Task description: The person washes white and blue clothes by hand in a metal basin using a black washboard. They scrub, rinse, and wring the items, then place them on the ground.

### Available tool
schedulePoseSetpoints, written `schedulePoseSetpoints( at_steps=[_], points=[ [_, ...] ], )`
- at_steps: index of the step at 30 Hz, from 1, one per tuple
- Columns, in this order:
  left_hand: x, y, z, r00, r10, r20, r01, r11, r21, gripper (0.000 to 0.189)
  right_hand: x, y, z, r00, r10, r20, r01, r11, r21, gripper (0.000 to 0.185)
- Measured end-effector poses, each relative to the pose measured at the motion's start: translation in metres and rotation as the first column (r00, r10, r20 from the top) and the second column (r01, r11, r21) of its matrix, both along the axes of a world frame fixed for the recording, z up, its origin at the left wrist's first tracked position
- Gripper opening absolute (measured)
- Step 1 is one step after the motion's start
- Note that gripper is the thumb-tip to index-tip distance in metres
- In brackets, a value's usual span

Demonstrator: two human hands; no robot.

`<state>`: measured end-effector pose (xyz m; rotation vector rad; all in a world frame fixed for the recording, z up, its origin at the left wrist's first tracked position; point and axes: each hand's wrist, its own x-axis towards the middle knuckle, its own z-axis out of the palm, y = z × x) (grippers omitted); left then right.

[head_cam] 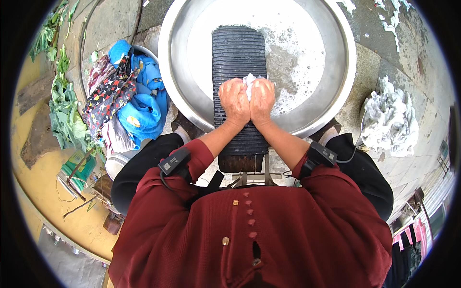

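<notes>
My left hand (pixel 234 99) and my right hand (pixel 262 97) press side by side on a dark ridged washboard (pixel 238 54). Between them both grip a bunched white cloth (pixel 249 84), most of it hidden under the fingers. The washboard slants out of a large round metal basin (pixel 342 82), its lower end near my lap and its far end in the suds. Foamy, greyish water (pixel 284 68) fills the basin, with bubbles to the right of the board.
Left of the basin, a heap of blue fabric (pixel 144 111) and star-patterned cloth (pixel 111 90) fills a metal tub. Leafy greens (pixel 66 108) lie farther left. At the right stands a container piled with soapy white laundry (pixel 390 118). Foam streaks (pixel 392 27) mark the paving.
</notes>
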<state>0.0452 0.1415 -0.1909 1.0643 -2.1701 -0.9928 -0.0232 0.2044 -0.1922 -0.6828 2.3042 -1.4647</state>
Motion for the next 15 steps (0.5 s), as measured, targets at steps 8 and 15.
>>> schedulePoseSetpoints(
  at_steps=[8, 15],
  points=[
    [-0.015, -0.027, -0.017, 0.989, -0.075, 0.130, 0.087, 0.992, -0.089, 0.016, -0.024, -0.027, -0.027, 0.982, 0.049, -0.184, -0.049, 0.999, 0.003, 0.028],
    [-0.025, -0.029, -0.018, 0.990, -0.017, 0.138, 0.041, 0.984, -0.173, 0.015, -0.085, -0.022, -0.041, 0.969, 0.246, -0.002, -0.245, 0.968, 0.046, 0.017]
  ],
)
